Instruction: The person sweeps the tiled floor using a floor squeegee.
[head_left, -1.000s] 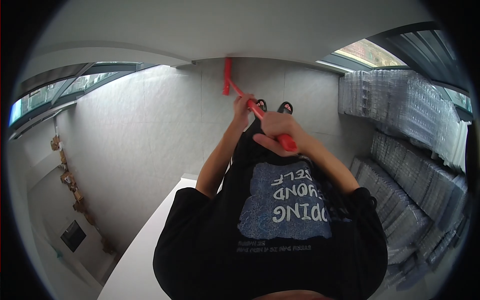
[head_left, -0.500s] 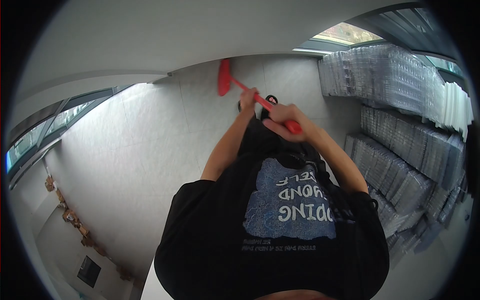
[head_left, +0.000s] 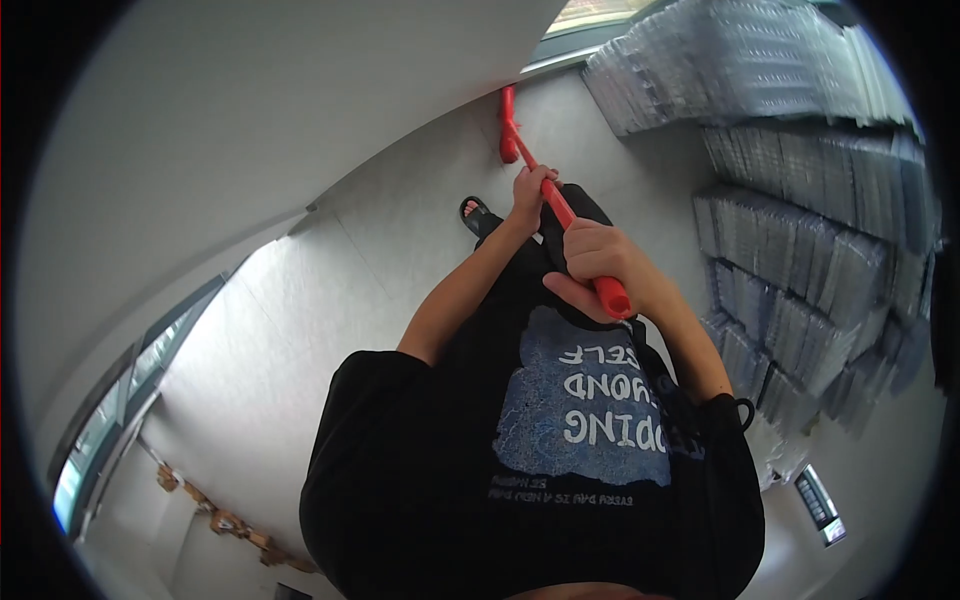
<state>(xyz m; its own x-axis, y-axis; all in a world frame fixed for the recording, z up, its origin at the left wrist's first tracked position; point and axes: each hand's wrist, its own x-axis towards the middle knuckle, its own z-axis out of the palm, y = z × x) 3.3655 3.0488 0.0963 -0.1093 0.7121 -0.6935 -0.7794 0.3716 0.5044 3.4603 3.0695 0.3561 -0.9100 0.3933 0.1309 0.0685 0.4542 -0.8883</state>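
A red long-handled tool slants from in front of my waist down to the grey floor. Its wide red head is low by the foot of the pale wall. My left hand is closed round the middle of the handle. Higher up, close to the handle's end, my right hand grips it, with the thumb stretched along below. The handle's red end sticks out past my right hand, in front of my black shirt.
Tall stacks of clear plastic trays stand along the right side. Brown cardboard pieces lie in a row at the lower left. Windows show at the left and top right. A sandalled foot is on the floor.
The view has turned, and the tray stacks now sit higher and nearer. The tool's head has shifted right along the wall. One foot has stepped out to the left. Both hands kept their grip.
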